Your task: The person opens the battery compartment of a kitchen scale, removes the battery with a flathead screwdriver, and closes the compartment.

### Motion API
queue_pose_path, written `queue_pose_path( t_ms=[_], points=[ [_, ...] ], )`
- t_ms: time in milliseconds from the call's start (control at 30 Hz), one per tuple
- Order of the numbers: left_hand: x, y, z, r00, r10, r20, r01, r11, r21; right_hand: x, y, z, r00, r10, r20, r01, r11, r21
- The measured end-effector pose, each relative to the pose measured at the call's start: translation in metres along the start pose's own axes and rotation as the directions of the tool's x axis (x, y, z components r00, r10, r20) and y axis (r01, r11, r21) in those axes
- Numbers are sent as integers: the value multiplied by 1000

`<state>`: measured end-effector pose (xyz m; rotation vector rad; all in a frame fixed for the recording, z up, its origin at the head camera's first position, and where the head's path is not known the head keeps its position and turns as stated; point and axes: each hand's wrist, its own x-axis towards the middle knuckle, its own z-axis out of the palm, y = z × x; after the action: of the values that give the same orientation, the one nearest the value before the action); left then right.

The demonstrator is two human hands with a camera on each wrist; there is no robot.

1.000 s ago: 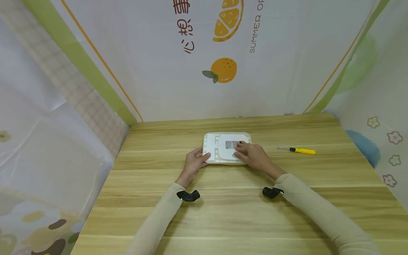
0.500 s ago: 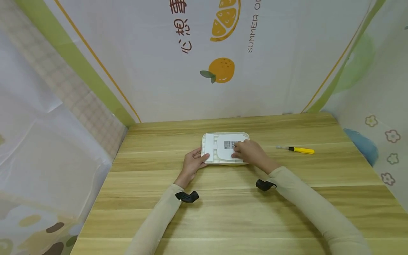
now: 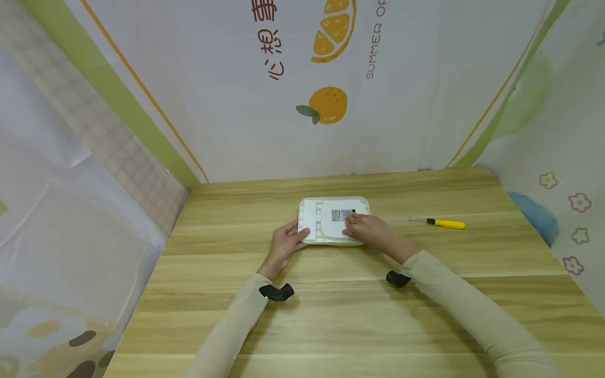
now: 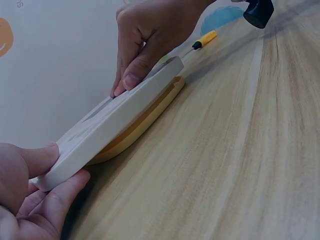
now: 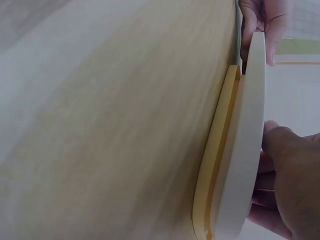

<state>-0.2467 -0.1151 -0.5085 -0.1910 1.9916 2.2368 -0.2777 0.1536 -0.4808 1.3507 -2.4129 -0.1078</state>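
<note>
A white rounded-rectangular plastic device [image 3: 310,215] lies with its ribbed, panelled face up; a small grey label [image 3: 338,216] is on the larger panel. My left hand [image 3: 284,242] grips its left end, thumb on top and fingers underneath, which the left wrist view shows raised off the table. Beneath is a yellow rounded part [image 4: 135,135], with a gap under the white edge. My right hand [image 3: 371,231] bends over the right end, thumb and fingertips touching the panel beside the label. Whether they pinch anything is hidden.
A screwdriver [image 3: 446,223] with a yellow handle lies to the right on the wooden table [image 3: 331,315]. A printed white curtain [image 3: 402,105] hangs along the table's back edge. Each sleeve carries a black wrist mount, such as the left one [image 3: 277,292].
My right hand's fingers have drawn in from a looser spread, and the hand shifted slightly left over the panel. My left hand keeps its grip on the device. The head view has shifted slightly.
</note>
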Motion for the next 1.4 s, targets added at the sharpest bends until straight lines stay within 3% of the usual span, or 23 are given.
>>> queue_pose_path(
  t_ms=[400,800,1067,1233,1300,1400],
  points=[
    [1,2,0,1000,14,6,-15,1000,11,1,0,2,997,-71,-34,67,994,-85],
    [2,3,-1,1000,7,0,-7,1000,27,8,2,-4,993,-107,41,111,986,-125],
    [2,2,1,1000,15,11,-15,999,28,8,9,-11,988,-145,59,145,989,-8],
    [3,1,3,999,33,12,-33,999,24,10,11,-21,981,-171,92,173,985,-19],
    [3,1,2,1000,30,8,-31,999,23,11,13,-22,986,-148,71,147,989,19],
    [2,1,2,1000,28,2,-28,999,21,11,18,-21,998,-64,4,63,985,158]
  ],
)
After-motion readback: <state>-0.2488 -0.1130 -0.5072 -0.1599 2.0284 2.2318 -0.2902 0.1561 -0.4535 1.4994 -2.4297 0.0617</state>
